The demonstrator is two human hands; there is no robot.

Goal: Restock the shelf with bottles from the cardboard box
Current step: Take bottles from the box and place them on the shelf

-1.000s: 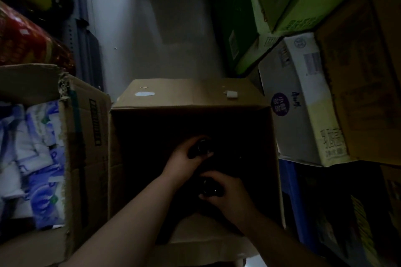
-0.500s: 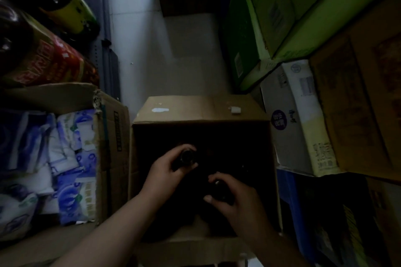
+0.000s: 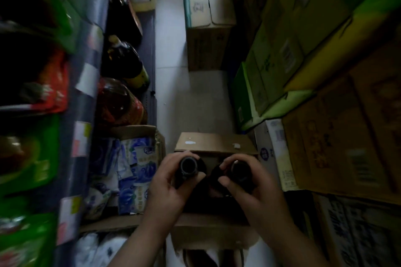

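Two bottles: one dark bottle in each hand, both raised above the open cardboard box (image 3: 213, 144), caps toward the camera; held by the neck, I judge, because only the tops are reachable from above
Left hand (image 3: 167, 188): grip closed round the left bottle (image 3: 188, 168); fingers curl over the far side, thumb presses the near side just under the cap
Right hand (image 3: 256, 188): grip closed round the right bottle (image 3: 239, 172); thumb lies across the front, fingers wrap behind, so the cap is partly hidden
Box: stands on the floor (image 3: 173, 93) of a narrow aisle, its far flap folded outward to keep the mouth open; interior too dark to tell how many bottles remain
Shelf (image 3: 86, 84): runs along the left edge of the aisle, price tags on its front lip; large oil jugs (image 3: 121, 102) sit on the lowest level, green and red packets above; no free slot for bottles can be made out
Neighbours: an open carton of blue-and-white packets (image 3: 132, 171) touches the box's left side; stacked cartons (image 3: 325, 136) wall the right side
Stage: judged as lift done, carry to shelf not yet begun
Risk: slim necks, one hand each; a bottle could slip or knock the other, as they hang near together
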